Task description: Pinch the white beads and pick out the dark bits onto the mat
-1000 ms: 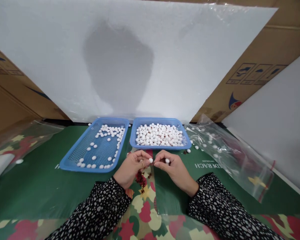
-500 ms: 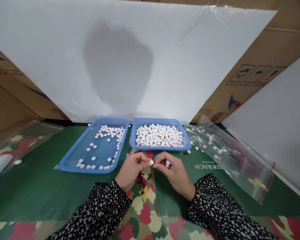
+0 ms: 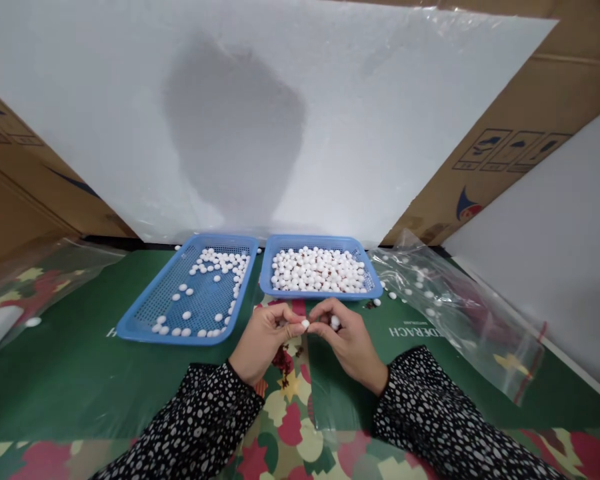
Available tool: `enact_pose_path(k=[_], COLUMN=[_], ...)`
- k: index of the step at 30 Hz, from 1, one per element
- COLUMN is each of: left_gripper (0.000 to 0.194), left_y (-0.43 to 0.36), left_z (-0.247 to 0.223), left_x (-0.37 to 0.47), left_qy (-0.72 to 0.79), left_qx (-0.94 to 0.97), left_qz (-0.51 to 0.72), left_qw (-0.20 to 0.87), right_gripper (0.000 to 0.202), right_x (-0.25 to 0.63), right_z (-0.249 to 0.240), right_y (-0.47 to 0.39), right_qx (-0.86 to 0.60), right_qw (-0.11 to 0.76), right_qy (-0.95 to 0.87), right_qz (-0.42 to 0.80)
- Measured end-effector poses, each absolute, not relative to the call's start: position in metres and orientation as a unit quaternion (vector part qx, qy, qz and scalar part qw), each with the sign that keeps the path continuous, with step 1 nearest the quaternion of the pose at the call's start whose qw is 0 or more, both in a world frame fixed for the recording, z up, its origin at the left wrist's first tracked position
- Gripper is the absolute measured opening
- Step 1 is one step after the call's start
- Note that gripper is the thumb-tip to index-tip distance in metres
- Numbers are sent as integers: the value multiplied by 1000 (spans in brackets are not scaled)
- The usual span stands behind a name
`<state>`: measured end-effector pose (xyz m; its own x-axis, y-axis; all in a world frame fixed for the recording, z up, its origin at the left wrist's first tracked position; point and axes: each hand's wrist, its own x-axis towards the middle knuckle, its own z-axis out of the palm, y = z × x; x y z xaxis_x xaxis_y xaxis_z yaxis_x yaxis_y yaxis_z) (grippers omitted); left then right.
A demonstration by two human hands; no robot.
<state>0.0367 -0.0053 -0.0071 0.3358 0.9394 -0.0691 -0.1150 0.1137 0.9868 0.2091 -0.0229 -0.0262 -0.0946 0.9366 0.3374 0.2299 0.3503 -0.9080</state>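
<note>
My left hand (image 3: 265,335) pinches a small white ball (image 3: 305,324) between thumb and forefinger. Meeting it from the other side, my right hand (image 3: 347,341) has its thumb and forefinger tips at the ball's edge. More white balls (image 3: 335,323) are tucked in the curled fingers of that right hand; how many is hidden. Both hands are just in front of a blue basket (image 3: 320,297) heaped with white balls. To the left, a second blue basket (image 3: 145,317) holds scattered white balls, mostly along its far and right sides. Dark red bits (image 3: 283,363) lie below the left hand.
A clear plastic bag (image 3: 480,340) lies at the right, with loose white balls around its left end. Another clear bag (image 3: 75,267) is at the left. Behind the baskets stands a white board (image 3: 360,133) against cardboard (image 3: 520,100). Green and patterned sheets cover the table.
The pinched ball has turned slightly between my fingertips. My right thumb and forefinger have shifted a little. The baskets stay where they were.
</note>
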Motion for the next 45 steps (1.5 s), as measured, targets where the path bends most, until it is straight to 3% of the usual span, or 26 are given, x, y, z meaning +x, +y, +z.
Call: enact_pose_path(k=[4, 7, 12, 18, 21, 24, 27, 31, 35, 39, 45], left_gripper=[30, 32, 25, 10, 15, 8, 14, 20, 23, 25, 23], left_y=[-4, 0, 8, 10, 8, 8, 9, 11, 11, 10, 9], left_z=[-10, -7, 0, 0, 2, 1, -2, -5, -3, -3, -8], left_x=[36, 33, 25, 22, 21, 20, 19, 19, 20, 21, 23], left_qy=[387, 400, 436, 440, 421, 397, 394, 414, 417, 405, 405], left_qx=[503, 507, 480, 475, 493, 508, 517, 517, 525, 514, 495], left_qz=[415, 398, 414, 392, 379, 378, 380, 360, 353, 369, 386], left_qw=[652, 652, 639, 654, 661, 664, 658, 656, 653, 660, 665], right_gripper=[14, 15, 20, 21, 20, 21, 27, 11, 7, 9, 22], right_x=[212, 212, 216, 223, 223, 223, 225, 225, 223, 221, 220], right_z=[-23, -26, -32, -30, -31, -31, -30, -33, -40, -37, -30], right_y=[-17, -15, -17, -18, -17, -17, -17, -17, -16, -16, -16], right_qx=[-373, -399, -383, -361, -346, -341, -387, -399, -364, -397, -386], right_qw=[482, 475, 465, 450, 426, 392, 355, 293, 263, 314, 430], right_qy=[-706, -672, -559, -537, -504, -478, -584, -768, -823, -775, -522], right_qz=[360, 404, 569, 615, 667, 708, 619, 406, 347, 379, 628])
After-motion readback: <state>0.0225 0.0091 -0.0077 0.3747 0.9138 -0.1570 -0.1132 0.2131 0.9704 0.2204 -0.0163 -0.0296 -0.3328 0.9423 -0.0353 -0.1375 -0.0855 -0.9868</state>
